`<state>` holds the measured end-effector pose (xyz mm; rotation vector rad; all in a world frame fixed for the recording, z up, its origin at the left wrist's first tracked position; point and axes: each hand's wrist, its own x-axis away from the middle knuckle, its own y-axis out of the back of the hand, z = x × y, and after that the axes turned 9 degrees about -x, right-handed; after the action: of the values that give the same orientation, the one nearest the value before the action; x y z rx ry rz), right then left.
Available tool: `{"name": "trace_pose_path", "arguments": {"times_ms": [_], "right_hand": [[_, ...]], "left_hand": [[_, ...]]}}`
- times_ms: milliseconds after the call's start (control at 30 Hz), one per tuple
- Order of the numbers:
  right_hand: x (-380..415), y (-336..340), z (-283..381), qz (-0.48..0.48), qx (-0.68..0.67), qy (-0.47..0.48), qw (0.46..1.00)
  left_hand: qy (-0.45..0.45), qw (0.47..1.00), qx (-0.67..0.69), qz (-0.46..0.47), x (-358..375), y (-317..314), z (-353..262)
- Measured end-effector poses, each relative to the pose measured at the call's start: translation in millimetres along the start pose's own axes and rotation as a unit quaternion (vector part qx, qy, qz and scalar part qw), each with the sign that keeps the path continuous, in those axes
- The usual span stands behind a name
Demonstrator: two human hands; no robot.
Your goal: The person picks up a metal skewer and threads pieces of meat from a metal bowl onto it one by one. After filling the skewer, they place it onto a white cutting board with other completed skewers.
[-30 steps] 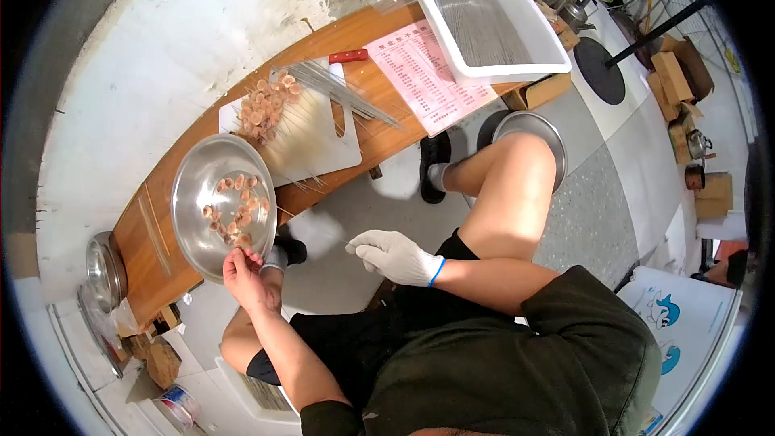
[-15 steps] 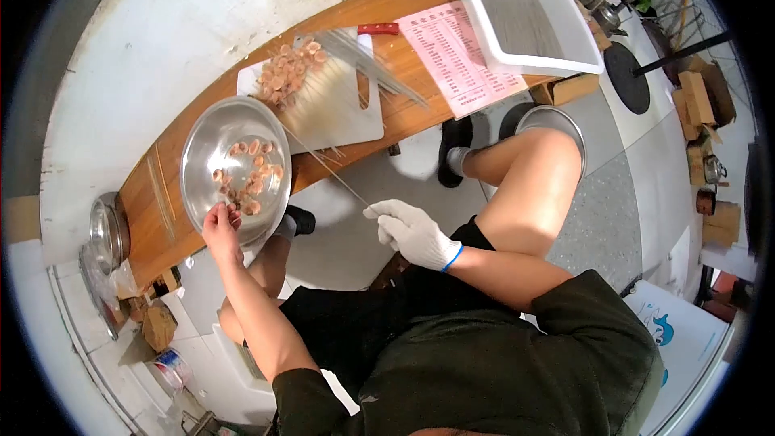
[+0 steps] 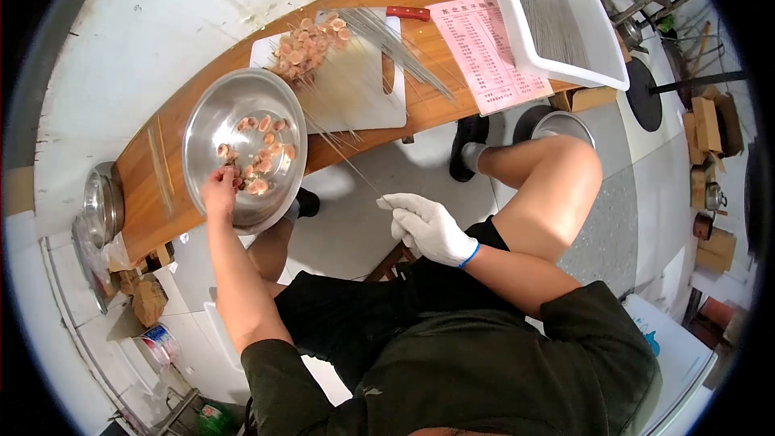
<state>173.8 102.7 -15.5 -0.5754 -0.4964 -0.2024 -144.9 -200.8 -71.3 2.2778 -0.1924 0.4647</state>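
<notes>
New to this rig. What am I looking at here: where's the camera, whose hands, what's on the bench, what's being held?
There is no robot. One fisheye camera sits on a person's head and looks down, so you see their own arms, lap and knees from above.

The left hand is bare and reaches into a metal bowl of small pinkish food pieces. The right hand wears a white glove and pinches a thin skewer that points toward the bowl.

The bowl stands on a long wooden bench. Beside it lies a white cutting board with a pile of loaded skewers, some bare sticks and a red-handled knife. Further along are a pink printed sheet and a white tub full of sticks.
</notes>
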Motion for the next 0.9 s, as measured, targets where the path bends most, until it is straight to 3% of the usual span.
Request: {"name": "trace_pose_path", "arguments": {"times_ms": [133, 233, 267, 367, 500, 600, 700, 900], "right_hand": [[-5.9, 3.0, -5.2, -0.007, 0.026, 0.001, 1.0], [-10.9, 4.9, -7.0, -0.016, 0.024, -0.002, 1.0], [-10.6, 3.5, -4.8, -0.021, 0.023, -0.008, 0.999], [-11.3, 5.3, -2.6, -0.029, 0.027, -0.007, 0.999], [-14.2, 8.0, -5.3, -0.033, 0.026, -0.001, 0.999], [-15.1, 8.7, -4.2, -0.035, 0.034, -0.001, 0.999], [-14.6, 7.2, 1.3, -0.039, 0.033, -0.017, 0.999], [-23.3, 10.0, -12.6, -0.033, 0.045, -0.004, 0.998]], "left_hand": [[-0.121, 0.97, -0.208, -0.036, -20.7, -23.3, -10.3], [-0.167, 0.973, -0.158, -0.017, -15.5, -50.1, -34.1], [-0.118, 0.982, -0.15, 0.006, -4.9, -55.5, -51.8], [-0.081, 0.982, -0.167, 0.034, -29.9, -73.5, -47.3], [-0.217, 0.964, -0.15, -0.032, -16.9, -80.6, -52.1], [-0.138, 0.962, -0.235, 0.026, -29.6, -74.7, -59.5], [-0.315, 0.934, -0.162, -0.052, 2.6, -71.2, -69.9], [-0.332, 0.883, -0.329, -0.048, -21.9, -91.5, -73.9]]}}
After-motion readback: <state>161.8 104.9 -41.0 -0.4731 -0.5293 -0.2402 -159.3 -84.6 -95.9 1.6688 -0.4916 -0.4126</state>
